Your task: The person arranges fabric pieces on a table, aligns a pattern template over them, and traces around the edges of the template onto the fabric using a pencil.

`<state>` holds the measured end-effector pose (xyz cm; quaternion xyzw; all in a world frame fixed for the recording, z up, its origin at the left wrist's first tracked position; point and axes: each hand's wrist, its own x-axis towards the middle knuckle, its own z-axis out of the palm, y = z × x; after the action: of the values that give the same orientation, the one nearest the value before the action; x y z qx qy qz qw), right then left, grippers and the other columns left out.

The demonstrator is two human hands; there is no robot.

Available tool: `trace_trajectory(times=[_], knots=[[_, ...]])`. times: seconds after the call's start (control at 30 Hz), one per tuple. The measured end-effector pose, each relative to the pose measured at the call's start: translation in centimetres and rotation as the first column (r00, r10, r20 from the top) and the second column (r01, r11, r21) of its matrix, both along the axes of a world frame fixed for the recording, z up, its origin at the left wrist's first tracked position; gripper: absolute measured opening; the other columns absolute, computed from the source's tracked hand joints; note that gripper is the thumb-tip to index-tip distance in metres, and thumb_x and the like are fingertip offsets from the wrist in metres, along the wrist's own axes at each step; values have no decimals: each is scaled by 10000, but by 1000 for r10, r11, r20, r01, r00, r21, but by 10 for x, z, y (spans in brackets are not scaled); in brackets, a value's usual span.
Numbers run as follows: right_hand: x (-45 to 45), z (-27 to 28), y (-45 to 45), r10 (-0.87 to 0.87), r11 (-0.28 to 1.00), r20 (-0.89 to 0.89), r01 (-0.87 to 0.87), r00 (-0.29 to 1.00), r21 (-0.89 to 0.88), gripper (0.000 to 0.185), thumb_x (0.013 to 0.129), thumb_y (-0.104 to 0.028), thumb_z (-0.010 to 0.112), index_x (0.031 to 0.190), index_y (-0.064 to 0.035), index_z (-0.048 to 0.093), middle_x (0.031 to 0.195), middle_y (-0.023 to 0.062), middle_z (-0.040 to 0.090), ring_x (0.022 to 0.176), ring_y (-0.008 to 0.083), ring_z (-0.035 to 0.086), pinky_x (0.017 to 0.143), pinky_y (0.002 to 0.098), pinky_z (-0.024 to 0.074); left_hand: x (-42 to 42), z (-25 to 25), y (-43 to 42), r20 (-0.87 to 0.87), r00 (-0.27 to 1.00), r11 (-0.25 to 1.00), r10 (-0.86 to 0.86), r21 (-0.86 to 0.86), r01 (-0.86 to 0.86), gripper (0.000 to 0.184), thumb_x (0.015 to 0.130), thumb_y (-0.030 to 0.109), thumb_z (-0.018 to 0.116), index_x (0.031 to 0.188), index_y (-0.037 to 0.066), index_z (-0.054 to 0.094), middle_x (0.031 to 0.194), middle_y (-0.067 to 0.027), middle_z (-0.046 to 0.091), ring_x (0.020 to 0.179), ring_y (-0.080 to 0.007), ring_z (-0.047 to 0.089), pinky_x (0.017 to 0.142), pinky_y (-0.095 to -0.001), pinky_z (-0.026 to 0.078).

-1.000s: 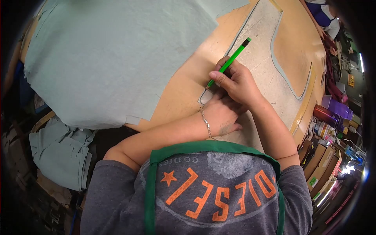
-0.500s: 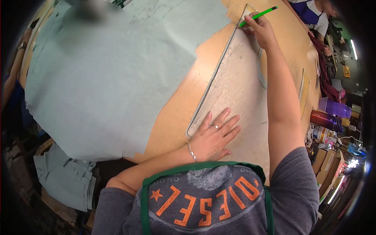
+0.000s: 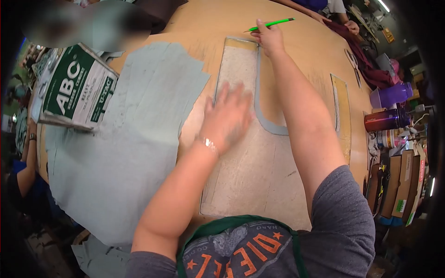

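Observation:
A large pale pattern piece [image 3: 250, 157] lies on the tan table over grey-green material whose edge shows along its curve. My left hand [image 3: 228, 113], blurred by motion, is over the narrow upper part of the piece, fingers spread and holding nothing. Just past the piece's top right corner, my right hand [image 3: 270, 39] grips a green pencil [image 3: 280, 22] between thumb and fingers, its tip pointing left. A wide grey-green sheet [image 3: 125, 139] lies left of the pattern piece.
A metal can [image 3: 79, 88] with a green and white label rests on the sheet. Scissors [image 3: 353, 62] and a yellow-edged strip [image 3: 342, 106] lie at right, near purple bottles [image 3: 387, 119] and cardboard boxes. Other people's arms show at the left edge and top right.
My left hand has moved up the pattern piece from its lower end. The right hand still holds the pencil, now beyond the top edge. The view has shifted, bringing the can into sight.

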<state>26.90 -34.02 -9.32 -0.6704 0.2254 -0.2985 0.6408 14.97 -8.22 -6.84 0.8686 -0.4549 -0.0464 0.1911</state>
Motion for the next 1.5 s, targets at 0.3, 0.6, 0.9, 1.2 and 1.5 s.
trace_trajectory(times=[0.3, 0.6, 0.9, 1.2, 1.5], knots=[[-54, 16, 1, 13, 937, -284, 88, 959, 338, 364, 893, -292, 480, 1040, 39, 442, 859, 136, 564, 725, 217, 591, 644, 323, 492, 98, -27, -77, -219, 863, 849, 456, -185, -496, 487, 859, 257, 454, 1245, -32, 391, 1164, -189, 502, 1078, -339, 462, 920, -419, 359], [-65, 2, 2, 41, 862, -121, 26, 992, 507, 399, 895, -297, 485, 1109, 30, 405, 923, 152, 551, 797, 230, 581, 746, 335, 475, 113, -46, -80, -438, 761, 692, 478, -346, -633, 382, 845, 160, 469, 1163, -52, 477, 1053, -182, 587, 977, -269, 565, 850, -314, 421], [-66, -4, 8, 17, 866, -24, -2, 1000, 500, 382, 880, -284, 519, 1097, 14, 417, 932, 143, 576, 788, 194, 581, 711, 307, 474, 104, -41, -78, -300, 816, 766, 494, -294, -572, 324, 762, 62, 555, 1085, 38, 577, 1042, -155, 598, 961, -250, 575, 837, -330, 440], [-64, -6, 13, 6, 884, 68, -37, 998, 466, 378, 877, -298, 523, 1102, -12, 424, 928, 118, 582, 814, 185, 574, 743, 311, 459, 96, -35, -73, -337, 849, 828, 407, -256, -499, 424, 730, 150, 618, 1140, 82, 538, 1056, -110, 580, 1051, -231, 493, 902, -391, 383], [-41, 14, -24, -50, 997, -320, 28, 946, -71, 250, 831, -122, 489, 1062, -31, 508, 900, 100, 603, 759, 193, 577, 661, 308, 451, 92, -36, -79, -150, 849, 842, 507, -121, -525, 583, 709, 375, 642, 1194, 82, 504, 1167, -136, 428, 1111, -304, 400, 915, -430, 356]])
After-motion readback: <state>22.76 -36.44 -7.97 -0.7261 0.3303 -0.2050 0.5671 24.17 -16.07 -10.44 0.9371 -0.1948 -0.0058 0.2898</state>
